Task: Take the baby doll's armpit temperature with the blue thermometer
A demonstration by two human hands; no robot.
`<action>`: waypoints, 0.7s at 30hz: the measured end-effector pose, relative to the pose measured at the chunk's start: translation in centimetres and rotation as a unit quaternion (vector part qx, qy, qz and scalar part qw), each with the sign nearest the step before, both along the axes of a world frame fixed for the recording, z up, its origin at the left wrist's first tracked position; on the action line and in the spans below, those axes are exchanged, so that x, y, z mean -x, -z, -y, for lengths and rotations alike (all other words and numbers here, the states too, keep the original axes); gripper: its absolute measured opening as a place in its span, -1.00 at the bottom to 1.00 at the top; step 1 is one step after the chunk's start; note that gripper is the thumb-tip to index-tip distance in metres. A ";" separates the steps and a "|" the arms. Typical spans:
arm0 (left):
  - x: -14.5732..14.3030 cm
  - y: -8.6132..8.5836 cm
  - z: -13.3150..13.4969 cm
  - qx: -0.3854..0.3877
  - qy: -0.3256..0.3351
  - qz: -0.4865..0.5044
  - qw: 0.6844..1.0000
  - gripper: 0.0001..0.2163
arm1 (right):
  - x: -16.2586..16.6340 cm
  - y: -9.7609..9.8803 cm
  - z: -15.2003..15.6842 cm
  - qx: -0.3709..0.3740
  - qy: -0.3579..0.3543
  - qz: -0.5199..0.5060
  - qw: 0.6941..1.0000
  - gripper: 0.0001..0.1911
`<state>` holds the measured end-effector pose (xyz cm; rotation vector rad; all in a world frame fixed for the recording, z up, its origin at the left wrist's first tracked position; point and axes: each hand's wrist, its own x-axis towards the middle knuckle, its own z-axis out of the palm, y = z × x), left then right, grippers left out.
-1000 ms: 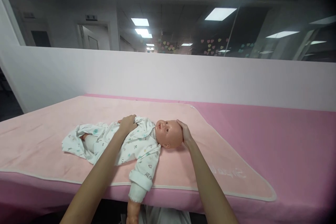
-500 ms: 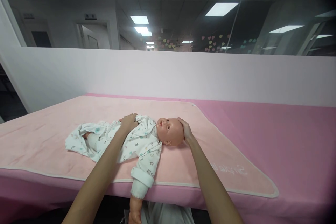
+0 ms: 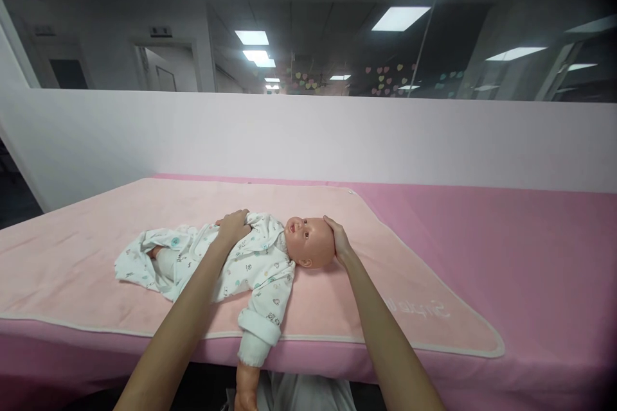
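A baby doll (image 3: 308, 243) in a white printed romper (image 3: 250, 266) lies on its back on a pale pink blanket (image 3: 96, 250), head to the right. My left hand (image 3: 233, 226) rests on the doll's chest, fingers curled into the romper's far side. My right hand (image 3: 338, 239) cups the top of the doll's bare head. One doll arm (image 3: 250, 359) in a white cuff hangs over the near edge of the table.
The blanket covers the left part of a deeper pink padded table (image 3: 530, 257). A low white partition wall (image 3: 337, 141) runs behind it, with glass and a dim office beyond. Printed lettering (image 3: 419, 308) marks the blanket's right corner.
Almost nothing differs; the view shifted slightly while both hands stayed on the doll's chest and head.
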<state>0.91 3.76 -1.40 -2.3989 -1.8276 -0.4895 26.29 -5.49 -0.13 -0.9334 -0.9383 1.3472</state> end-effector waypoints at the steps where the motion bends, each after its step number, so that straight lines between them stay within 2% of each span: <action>1: 0.0 0.0 0.0 0.000 0.000 -0.001 1.000 -0.66 | 0.0 0.0 -0.1 -0.011 0.019 0.001 1.000 -0.66; 5: -0.1 0.0 0.1 0.004 -0.003 0.000 1.000 -0.66 | 0.0 0.0 -0.3 -0.062 0.093 0.000 0.994 -0.80; 10: -0.2 -0.2 0.3 0.009 -0.008 -0.001 1.000 -0.65 | 0.2 -0.6 0.4 0.025 0.030 -0.004 0.999 -0.71; 16: -0.2 -0.4 0.5 0.008 -0.007 0.000 1.000 -0.65 | 0.7 -1.0 0.7 -0.025 0.086 -0.035 0.995 -0.83; 21: -0.2 -0.4 0.5 0.006 -0.009 0.000 1.000 -0.67 | 0.6 -1.1 0.9 0.009 0.046 -0.004 0.999 -0.72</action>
